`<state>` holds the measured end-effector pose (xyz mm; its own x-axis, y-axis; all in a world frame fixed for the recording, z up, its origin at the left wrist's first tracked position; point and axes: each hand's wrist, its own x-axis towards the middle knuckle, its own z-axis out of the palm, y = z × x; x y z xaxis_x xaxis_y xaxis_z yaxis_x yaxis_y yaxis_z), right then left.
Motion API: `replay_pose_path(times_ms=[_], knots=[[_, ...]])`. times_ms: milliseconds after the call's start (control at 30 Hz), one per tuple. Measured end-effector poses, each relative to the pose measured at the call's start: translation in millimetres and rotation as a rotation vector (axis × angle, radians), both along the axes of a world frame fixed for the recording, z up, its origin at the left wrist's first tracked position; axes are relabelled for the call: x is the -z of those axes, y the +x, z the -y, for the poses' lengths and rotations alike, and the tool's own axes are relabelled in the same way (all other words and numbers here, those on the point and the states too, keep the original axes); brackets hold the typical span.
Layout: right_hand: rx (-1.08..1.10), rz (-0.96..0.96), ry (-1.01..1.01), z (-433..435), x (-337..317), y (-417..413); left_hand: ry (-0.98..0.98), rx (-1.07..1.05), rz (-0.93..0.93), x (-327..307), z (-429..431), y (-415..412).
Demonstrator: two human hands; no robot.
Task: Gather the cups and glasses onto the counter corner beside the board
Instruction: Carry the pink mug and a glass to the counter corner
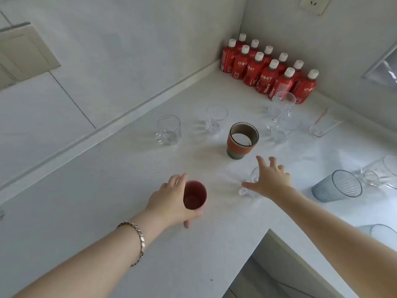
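Note:
My left hand [171, 198] grips a small pink cup [194, 195] at the counter's near middle. My right hand [268, 179] is spread with straight fingers over a clear glass mug [250, 186], which it mostly hides. Beyond them stands an orange and grey cup [242, 139]. Clear glasses stand further back: one at the left [169, 130], a handled one [216, 119], a stemmed one [281, 104] and a low one [283, 130]. A tall clear glass [325, 123], a blue ribbed glass [338, 186] and another clear glass [381, 172] are at the right.
Several red juice bottles with white caps [268, 72] fill the counter's back corner. The white counter [107, 222] is L-shaped, with its inner edge at the lower right. Another glass rim [382, 232] shows at the right edge. A wall socket [314, 4] sits above.

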<state>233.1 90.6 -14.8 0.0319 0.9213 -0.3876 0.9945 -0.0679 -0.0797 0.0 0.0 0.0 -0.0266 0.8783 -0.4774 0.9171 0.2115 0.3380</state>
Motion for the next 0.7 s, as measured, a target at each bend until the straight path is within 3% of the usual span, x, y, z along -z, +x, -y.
replay_pose_path(times_ms=[133,300,500,700], knots=[[0.121,-0.092,-0.121,-7,12,15,-0.028,0.056,-0.064,13,-11,21],[0.097,-0.117,-0.075,-1,10,8,0.101,-0.117,0.010,18,3,14],[-0.248,-0.181,-0.023,43,-21,-63,0.237,-0.513,0.223,-3,67,-40],[-0.625,-0.274,-0.056,124,-51,-195,0.349,-0.785,0.148,-26,181,-137]])
